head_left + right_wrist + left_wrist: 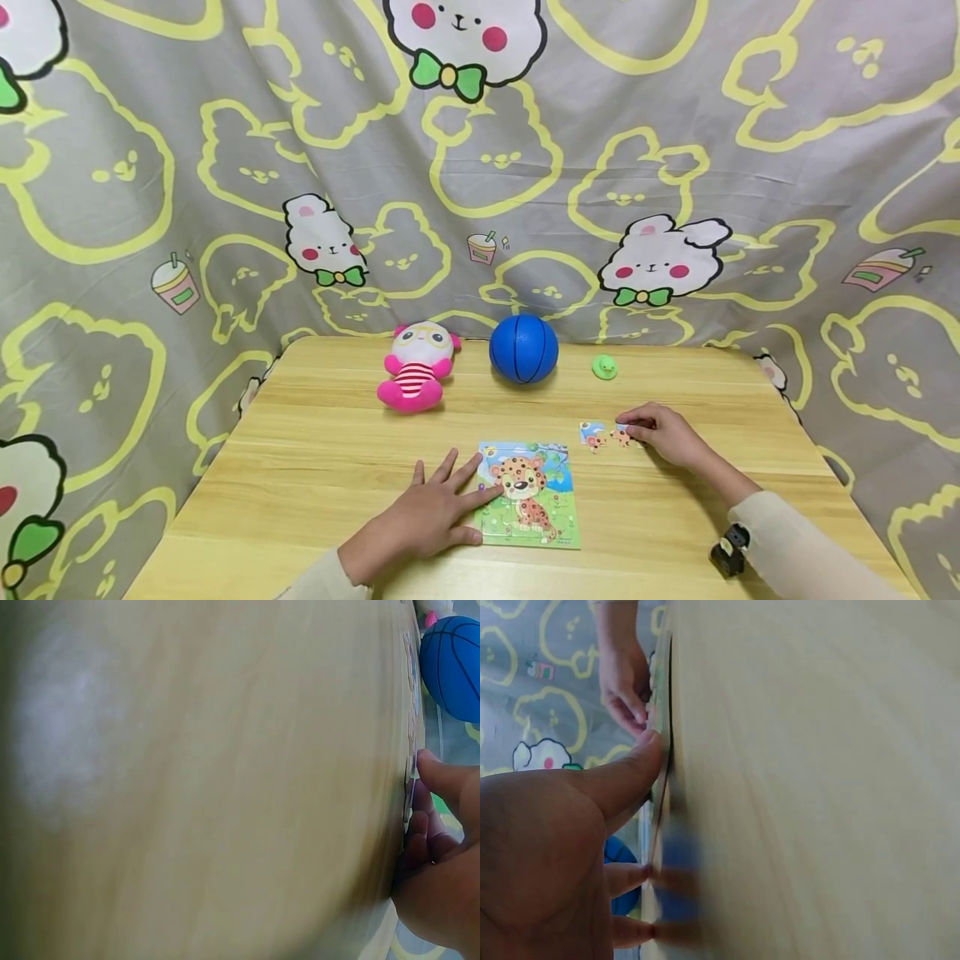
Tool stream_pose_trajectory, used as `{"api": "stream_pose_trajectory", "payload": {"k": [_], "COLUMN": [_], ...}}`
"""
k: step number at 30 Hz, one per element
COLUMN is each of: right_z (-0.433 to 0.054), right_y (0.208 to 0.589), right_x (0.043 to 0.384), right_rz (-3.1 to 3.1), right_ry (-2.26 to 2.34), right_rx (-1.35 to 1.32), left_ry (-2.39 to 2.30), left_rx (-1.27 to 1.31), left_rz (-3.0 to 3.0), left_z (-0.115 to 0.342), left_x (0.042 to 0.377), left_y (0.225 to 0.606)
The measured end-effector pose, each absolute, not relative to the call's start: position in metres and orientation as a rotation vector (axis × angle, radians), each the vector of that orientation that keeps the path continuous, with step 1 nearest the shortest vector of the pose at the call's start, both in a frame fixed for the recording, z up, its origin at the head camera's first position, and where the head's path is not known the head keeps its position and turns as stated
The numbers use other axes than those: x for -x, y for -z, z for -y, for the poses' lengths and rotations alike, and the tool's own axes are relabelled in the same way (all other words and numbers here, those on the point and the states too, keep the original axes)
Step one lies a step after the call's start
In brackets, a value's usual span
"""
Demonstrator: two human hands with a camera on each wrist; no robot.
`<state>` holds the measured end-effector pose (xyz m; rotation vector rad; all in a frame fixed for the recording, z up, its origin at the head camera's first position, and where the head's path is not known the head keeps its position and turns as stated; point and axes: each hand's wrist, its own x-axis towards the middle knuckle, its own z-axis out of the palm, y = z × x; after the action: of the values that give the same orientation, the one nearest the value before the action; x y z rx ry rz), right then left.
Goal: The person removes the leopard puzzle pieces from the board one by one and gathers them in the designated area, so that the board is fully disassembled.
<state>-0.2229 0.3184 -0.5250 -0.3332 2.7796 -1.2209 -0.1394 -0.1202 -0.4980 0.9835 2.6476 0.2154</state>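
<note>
A square jigsaw puzzle (532, 508) with a spotted cartoon leopard lies flat on the table. My left hand (427, 512) lies at its left side with fingers spread, the thumb and one finger reaching over the edge. In the left wrist view the left thumb (634, 776) rests along the puzzle's rim. To the upper right of the puzzle is a loose jigsaw piece (592, 435) printed with blue sky and leopard. Beside it my right hand (667, 433) pinches another puzzle piece (622, 435) between thumb and fingers, low over the tabletop; the fingers partly hide it.
Along the back of the wooden table (300, 467) sit a pink-and-white panda plush (417, 371), a blue ball (523, 349) and a small green duck toy (604, 367). A patterned curtain (465, 192) hangs behind and on both sides.
</note>
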Motion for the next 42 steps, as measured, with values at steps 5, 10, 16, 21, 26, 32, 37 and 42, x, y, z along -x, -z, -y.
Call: {"api": "stream_pose_trajectory", "payload": {"k": [5,10,16,21,26,32,37,42], "right_z": [-0.318,-0.318,-0.317,-0.315,-0.311,-0.301,-0.286,-0.271], "right_y": [0.525,0.525,0.524,0.521,0.515,0.511,0.509,0.508], "right_x": [0.222,0.222,0.222,0.222,0.221,0.218,0.213,0.208], "right_rz": [-2.786,-2.779,-2.779,-2.784,-2.779,-2.772,-2.780,-2.729], "right_ry": [1.221,1.225,1.237,1.220,1.219,1.247,1.251,1.285], "right_rx": [0.312,0.288,0.285,0.279,0.317,0.370,0.443,0.472], "left_ry": [-0.207,-0.211,-0.194,-0.183,-0.169,-0.142,-0.117,-0.104], "left_rx": [-0.981,-0.972,-0.981,-1.016,-1.076,-1.141,-1.135,-1.116], "left_rz": [-2.645,-2.645,-2.679,-2.695,-2.676,-2.657,-2.641,-2.626], "left_z": [0.118,0.117,0.112,0.101,0.090,0.082,0.081,0.080], "left_x": [0.140,0.142,0.141,0.139,0.140,0.143,0.142,0.142], "left_y": [0.495,0.493,0.489,0.485,0.490,0.500,0.504,0.503]}}
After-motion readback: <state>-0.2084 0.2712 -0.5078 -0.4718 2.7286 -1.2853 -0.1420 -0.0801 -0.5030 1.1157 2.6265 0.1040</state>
